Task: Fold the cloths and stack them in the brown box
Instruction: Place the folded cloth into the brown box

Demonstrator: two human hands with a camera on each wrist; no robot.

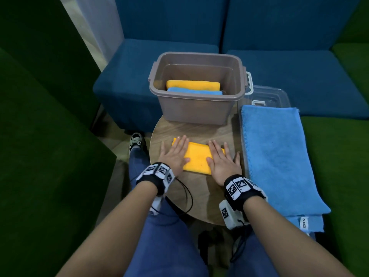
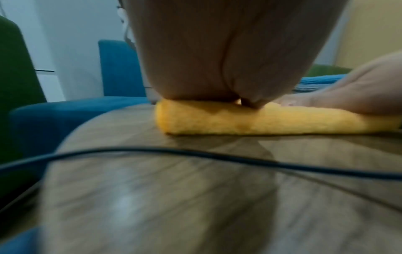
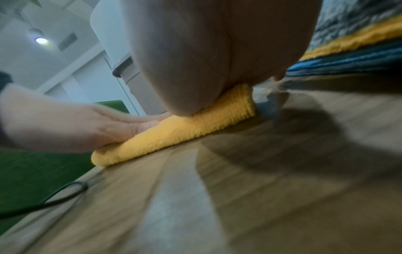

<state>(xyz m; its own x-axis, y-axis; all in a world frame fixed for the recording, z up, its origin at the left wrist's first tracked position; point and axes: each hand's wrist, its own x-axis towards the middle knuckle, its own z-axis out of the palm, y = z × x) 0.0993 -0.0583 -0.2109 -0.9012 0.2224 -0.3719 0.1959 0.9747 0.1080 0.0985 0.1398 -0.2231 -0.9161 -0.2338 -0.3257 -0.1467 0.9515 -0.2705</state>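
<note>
A folded yellow cloth (image 1: 197, 156) lies on the round wooden table (image 1: 191, 128), in front of the brown box (image 1: 196, 108). My left hand (image 1: 175, 151) presses flat on the cloth's left end, fingers straight. My right hand (image 1: 222, 159) lies flat on its right end. Both wrist views show a palm resting on the yellow cloth (image 2: 250, 120) (image 3: 180, 132). Inside the box a folded yellow cloth (image 1: 193, 85) lies behind a folded blue cloth (image 1: 194, 90). A pile of blue cloths (image 1: 277, 156) lies spread to the right.
A clear plastic lid (image 1: 269, 95) sits behind the blue pile. Blue sofa seats (image 1: 289, 72) stand behind the table, green seats (image 1: 40, 136) at both sides. A black cable (image 1: 188, 198) hangs from my left wrist over the table's near edge. My legs (image 1: 159, 236) are below.
</note>
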